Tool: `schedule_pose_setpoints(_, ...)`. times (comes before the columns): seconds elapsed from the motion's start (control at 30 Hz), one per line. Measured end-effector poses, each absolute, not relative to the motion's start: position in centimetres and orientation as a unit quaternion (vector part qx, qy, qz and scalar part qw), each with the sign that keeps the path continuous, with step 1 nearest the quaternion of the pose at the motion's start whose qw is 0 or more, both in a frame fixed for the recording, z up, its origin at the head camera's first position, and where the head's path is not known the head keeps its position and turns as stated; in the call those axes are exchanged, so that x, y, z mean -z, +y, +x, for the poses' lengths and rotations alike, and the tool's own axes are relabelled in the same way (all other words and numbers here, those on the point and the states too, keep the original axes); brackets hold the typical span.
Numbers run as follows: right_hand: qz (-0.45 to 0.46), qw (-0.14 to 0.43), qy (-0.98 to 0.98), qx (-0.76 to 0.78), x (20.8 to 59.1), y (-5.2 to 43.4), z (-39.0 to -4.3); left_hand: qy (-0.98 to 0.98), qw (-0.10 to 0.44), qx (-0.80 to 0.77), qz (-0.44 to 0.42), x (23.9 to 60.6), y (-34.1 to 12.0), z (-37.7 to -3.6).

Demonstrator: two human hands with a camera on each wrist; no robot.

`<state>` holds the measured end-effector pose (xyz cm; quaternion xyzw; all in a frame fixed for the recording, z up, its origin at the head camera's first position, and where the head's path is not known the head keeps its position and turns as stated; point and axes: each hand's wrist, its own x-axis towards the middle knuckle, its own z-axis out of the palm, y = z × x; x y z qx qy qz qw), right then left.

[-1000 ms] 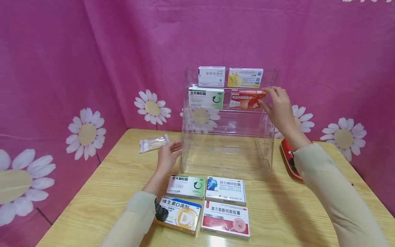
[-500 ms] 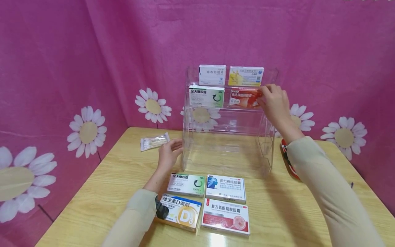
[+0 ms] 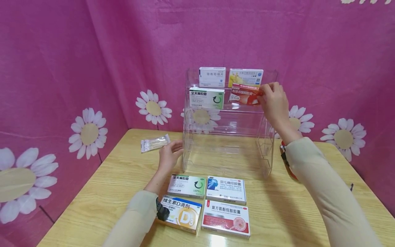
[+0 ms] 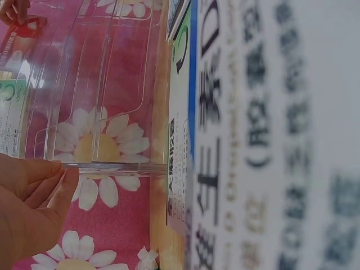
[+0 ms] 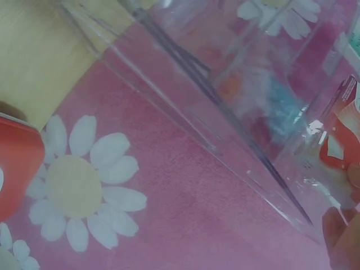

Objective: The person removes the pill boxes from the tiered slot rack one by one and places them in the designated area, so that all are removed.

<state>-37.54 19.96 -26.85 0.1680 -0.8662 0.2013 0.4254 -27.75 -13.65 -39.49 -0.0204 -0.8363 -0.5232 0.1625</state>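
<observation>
My right hand [image 3: 274,103] pinches the right end of a red medicine box [image 3: 243,95] at the second tier of a clear acrylic display rack [image 3: 228,128]. The box tilts, its left end higher, and its top overlaps a yellow-and-white medicine box [image 3: 246,77] behind it. Beside it stands a green-and-white medicine box [image 3: 206,98]. A white medicine box [image 3: 212,77] is on the top tier. My left hand [image 3: 169,156] has its fingers extended, with fingertips at the rack's left side edge; the left wrist view shows thumb and fingers [image 4: 42,180] there too.
In front of the rack lie several medicine boxes: green-and-white [image 3: 186,186], blue-and-white [image 3: 226,189], vitamin D [image 3: 182,214] and red-and-white [image 3: 226,218]. A packet of cotton swabs [image 3: 155,143] lies left. A red case [image 5: 19,163] is at right, mostly behind my right sleeve [image 3: 318,178].
The red box has risen a little from its slot and tilted, left end up. My right hand has shifted slightly left with its grip nearer the box's face. The left hand stays put.
</observation>
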Motion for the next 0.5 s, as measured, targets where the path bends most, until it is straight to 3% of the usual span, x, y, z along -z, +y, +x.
schedule_pose_setpoints(0.5,0.194,0.464,-0.804,-0.319,26.2,19.6,-35.8,-0.828,0.167,0.534,-0.027,39.8,-13.6,-27.8)
